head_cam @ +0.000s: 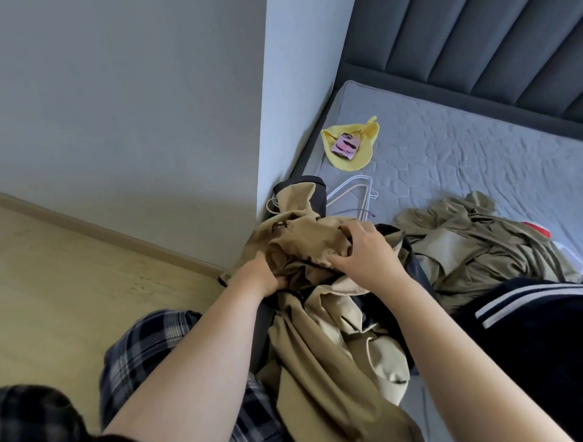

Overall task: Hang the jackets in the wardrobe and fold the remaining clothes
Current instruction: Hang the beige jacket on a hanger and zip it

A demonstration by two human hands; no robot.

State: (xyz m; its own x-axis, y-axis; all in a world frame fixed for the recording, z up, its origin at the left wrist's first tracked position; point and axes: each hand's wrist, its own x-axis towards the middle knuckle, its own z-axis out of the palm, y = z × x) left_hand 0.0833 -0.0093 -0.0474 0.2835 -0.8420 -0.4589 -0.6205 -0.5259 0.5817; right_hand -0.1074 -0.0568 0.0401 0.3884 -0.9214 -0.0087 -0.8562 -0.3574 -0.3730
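A tan trench-style jacket (324,364) lies bunched over the bed's near corner and hangs down toward the floor. My left hand (265,276) grips a fold of it from below. My right hand (365,253) has its fingers curled into the bunched tan fabric on top. An olive-khaki garment (474,240) lies crumpled on the mattress to the right. A black garment with white stripes (544,329) lies at the right edge. White wire hangers (354,193) lie on the mattress just beyond the jacket.
The grey mattress (484,154) meets a dark padded headboard (488,49). A yellow cloth (352,147) with a pink phone (346,145) on it lies near the wall corner (264,120). Wooden floor (66,279) lies to the left.
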